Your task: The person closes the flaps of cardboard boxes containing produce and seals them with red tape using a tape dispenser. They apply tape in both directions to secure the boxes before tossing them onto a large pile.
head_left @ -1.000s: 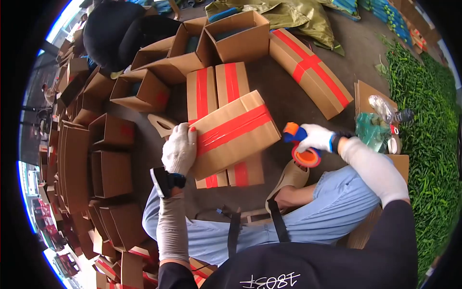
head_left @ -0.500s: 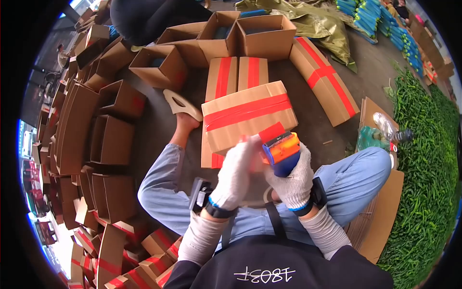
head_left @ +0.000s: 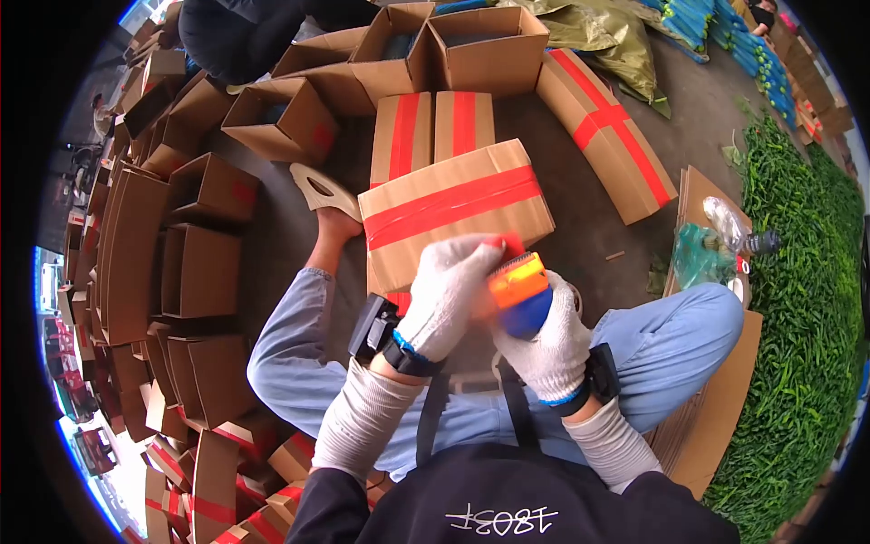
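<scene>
My right hand [head_left: 555,352], in a white knit glove, is closed around a tape dispenser [head_left: 523,288] with an orange front and a blue body. My left hand [head_left: 451,288], gloved too, is up against the dispenser's left side. Its fingers are closed at a short red strip of tape [head_left: 509,245] at the dispenser's toothed edge; motion blurs the fingertips. Just beyond my hands lies a cardboard box [head_left: 458,204] with a band of red tape along its top. It rests across two taped boxes, of which one [head_left: 401,136] shows at the left.
Another taped box [head_left: 607,136] lies to the right. Open boxes [head_left: 485,50] stand at the back, and more cartons [head_left: 210,272] are stacked on the left. Green leafy vegetables [head_left: 797,344] spread along the right. Flat cardboard [head_left: 716,408] and a plastic bottle [head_left: 725,220] are near my right knee.
My left hand has come up to the red tape at the dispenser's edge. The dispenser has tilted and shifted slightly left. The whole view has shifted a little.
</scene>
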A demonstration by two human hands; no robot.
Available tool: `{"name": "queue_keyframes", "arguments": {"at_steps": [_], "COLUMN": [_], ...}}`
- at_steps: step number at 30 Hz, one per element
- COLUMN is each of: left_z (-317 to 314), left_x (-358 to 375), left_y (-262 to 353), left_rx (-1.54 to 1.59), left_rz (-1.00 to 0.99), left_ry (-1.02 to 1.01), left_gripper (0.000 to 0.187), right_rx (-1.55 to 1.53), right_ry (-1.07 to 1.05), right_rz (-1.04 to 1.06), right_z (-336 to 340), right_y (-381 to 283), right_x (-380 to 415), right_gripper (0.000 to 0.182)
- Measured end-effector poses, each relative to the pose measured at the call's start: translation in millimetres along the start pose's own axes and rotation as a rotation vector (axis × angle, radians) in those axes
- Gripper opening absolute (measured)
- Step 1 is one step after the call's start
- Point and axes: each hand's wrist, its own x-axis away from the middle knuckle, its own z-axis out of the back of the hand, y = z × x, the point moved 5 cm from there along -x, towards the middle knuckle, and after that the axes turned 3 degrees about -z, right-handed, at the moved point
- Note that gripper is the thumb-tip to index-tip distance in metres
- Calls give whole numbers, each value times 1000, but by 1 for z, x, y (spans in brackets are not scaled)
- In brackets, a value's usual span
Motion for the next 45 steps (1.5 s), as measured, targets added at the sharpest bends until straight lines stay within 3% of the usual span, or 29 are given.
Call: {"name": "queue_keyframes", "arguments": {"at_steps": [1,4,6,8,9,11,14,16,19,22,23,25,26,28,31,33,35,36,39,40,42,43,44,45], "left_z": [6,25,43,70,70,89,83,52,38,72,89,119,126,142,147,153,151,138,147,177,134,181,145,128], "left_x": [-10,-71,-148,-193,-193,-209,-186,-143,-125,-171,-187,-209,-213,-225,-239,-211,-165,-143,-119,-144,-71,-96,-64,-55], "left_y": [8,95,114,84,78,62,82,136,186,154,128,64,39,-7,-52,-93,-114,-99,-19,-51,82,62,105,99], "left_rx": [-135,-269,-501,-1038,-1079,-880,-561,-592,-610,-619,-622,-1003,-1031,-976,-770,-693,-557,-456,-1081,-411,-967,-860,-1072,-1243], "left_rz": [-42,-475,-518,-277,-401,64,-112,-484,-670,-458,-313,124,156,277,463,516,350,156,28,255,-11,-157,-178,-247], "left_ry": [84,-11,-82,-34,-242,-178,-73,-61,-92,-74,-77,-232,-476,-687,-592,-585,-621,-669,-586,-329,-171,-138,-66,-40], "left_gripper": [28,32,33,32,34,35,35,34,37,35,33,37,40,43,45,48,53,56,58,54,50,49,50,50], "right_rx": [12,15,16,182,208,272,151,49,-84,-61,-11,142,205,201,297,350,309,253,273,329,273,348,406,392], "right_ry": [-36,-125,-206,-221,-211,-197,-153,-157,-92,-130,-195,-248,-285,-274,-313,-317,-283,-255,-412,-458,-511,-559,-582,-547], "right_rz": [-25,-161,-277,-311,-276,-236,-250,-299,-242,-278,-336,-311,-326,-365,-416,-471,-442,-388,-257,-181,-140,-180,-209,-143], "right_z": [-1,2,-5,-21,-30,-37,-18,0,20,4,-10,-42,-57,-72,-59,-48,-39,-36,-31,-33,-44,-57,-70,-83], "right_y": [1,8,24,36,43,48,32,15,-13,-23,-15,17,33,54,68,80,94,93,62,42,11,-6,-24,-38], "right_x": [-1,14,22,26,28,27,26,16,6,0,6,29,41,57,59,57,57,50,-2,-24,-54,-69,-90,-111], "right_gripper": [79,75,72,69,72,75,73,71,74,74,74,74,74,70,70,70,69,69,66,64,68,62,57,55]}}
